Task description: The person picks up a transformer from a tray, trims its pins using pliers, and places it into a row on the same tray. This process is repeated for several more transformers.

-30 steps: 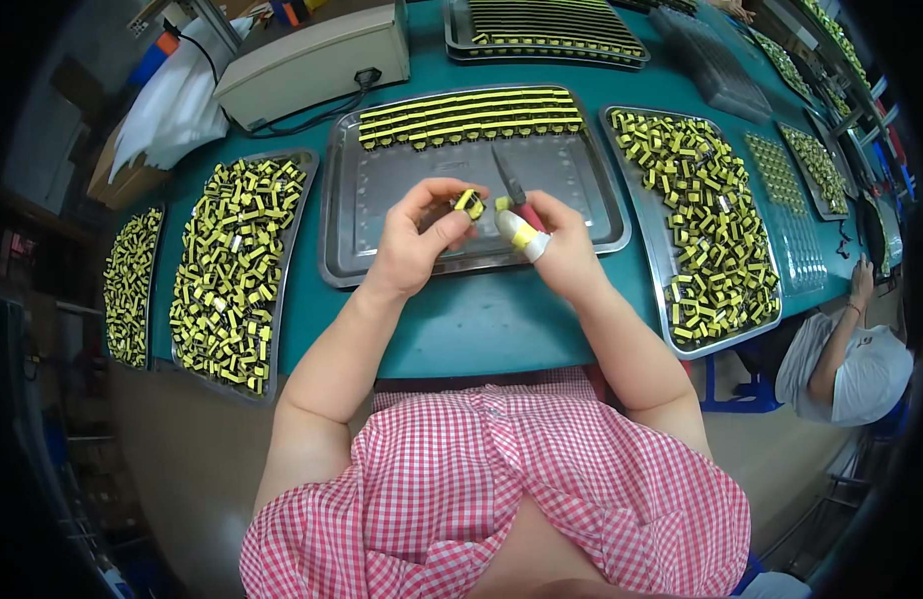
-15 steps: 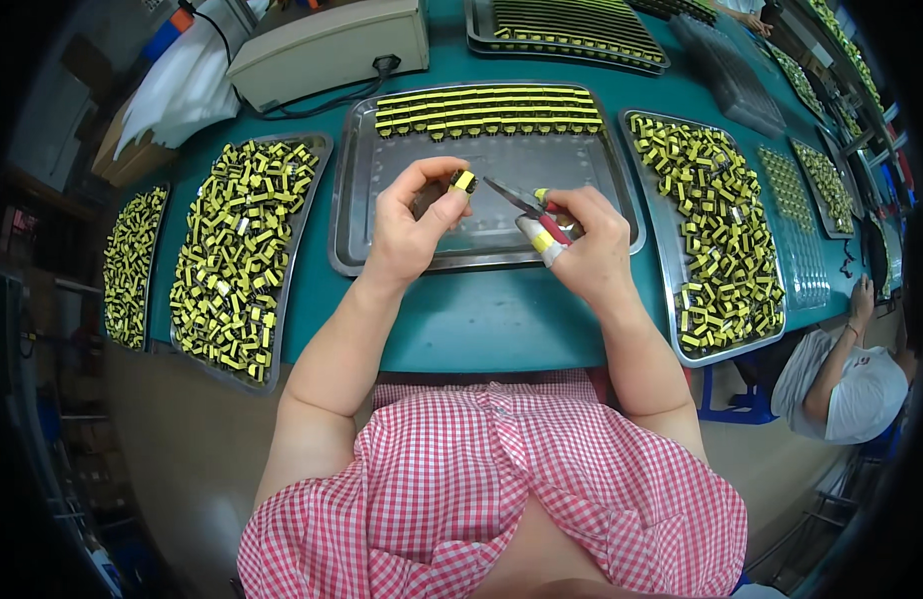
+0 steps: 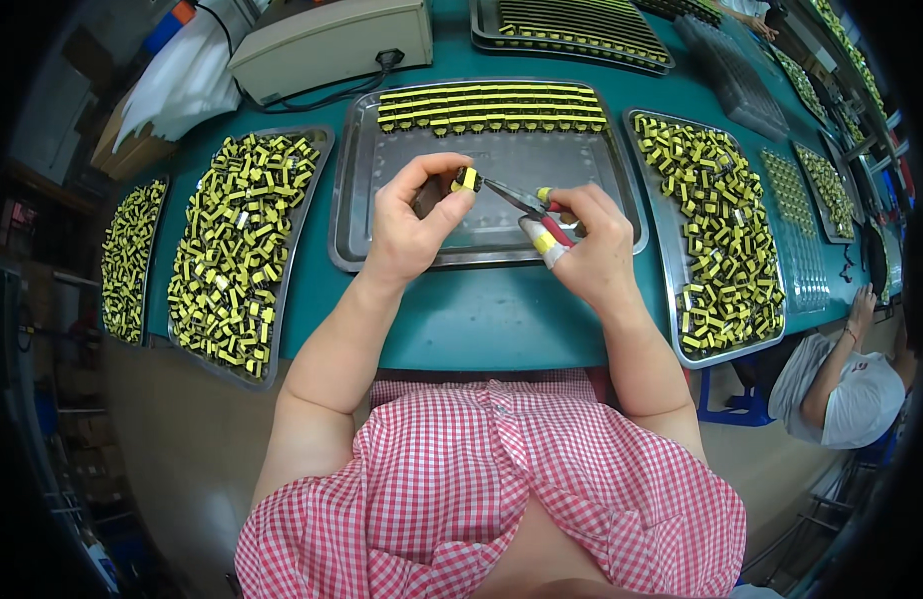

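Observation:
Between thumb and fingers of my left hand (image 3: 409, 225) is a small black component wrapped in yellow tape (image 3: 468, 180), probably a small transformer. My right hand (image 3: 593, 245) grips a pair of pliers (image 3: 513, 196) with red handles, their narrow jaws pointing left at the component. The jaw tips are at or very near its right side; contact is hard to tell. Tape covers my right thumb and a fingertip. Both hands are above the near part of a metal tray (image 3: 491, 246), whose far side holds neat rows of similar components (image 3: 491, 110).
Trays heaped with loose yellow-black components stand left (image 3: 232, 260) and right (image 3: 716, 240), another (image 3: 132, 260) farther left. Behind are a beige box-shaped device (image 3: 331, 50) with a black cable and a tray of rowed components (image 3: 571, 30). A co-worker (image 3: 846, 389) sits at right.
The component in my left hand has shifted slightly right and turned a little. The gap between it and the pliers' tips has narrowed.

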Action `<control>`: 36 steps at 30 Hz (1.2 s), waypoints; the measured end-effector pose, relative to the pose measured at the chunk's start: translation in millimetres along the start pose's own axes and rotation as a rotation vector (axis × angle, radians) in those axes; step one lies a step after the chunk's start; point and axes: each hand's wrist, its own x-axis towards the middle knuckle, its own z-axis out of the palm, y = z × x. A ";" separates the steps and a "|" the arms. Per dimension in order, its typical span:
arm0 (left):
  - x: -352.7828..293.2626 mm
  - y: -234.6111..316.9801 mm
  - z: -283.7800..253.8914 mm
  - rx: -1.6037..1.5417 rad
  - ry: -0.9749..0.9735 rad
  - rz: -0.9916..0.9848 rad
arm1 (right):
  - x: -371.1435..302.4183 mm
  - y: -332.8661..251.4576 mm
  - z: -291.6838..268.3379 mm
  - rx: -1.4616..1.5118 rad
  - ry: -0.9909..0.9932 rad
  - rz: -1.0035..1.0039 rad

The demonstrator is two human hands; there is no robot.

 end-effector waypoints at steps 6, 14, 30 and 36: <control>0.0 -0.5 0.2 0.014 0.014 0.006 | 0.0 -0.3 -0.2 -0.008 -0.009 0.002; 0.3 1.8 1.2 0.060 0.015 0.031 | 0.3 0.4 -0.2 -0.022 -0.008 -0.012; 0.3 -1.2 2.9 0.141 0.038 0.081 | 0.1 0.5 -0.8 -0.113 0.067 -0.076; -0.4 -1.4 4.2 0.143 0.043 0.085 | -0.5 -1.2 -1.7 -0.159 0.079 -0.066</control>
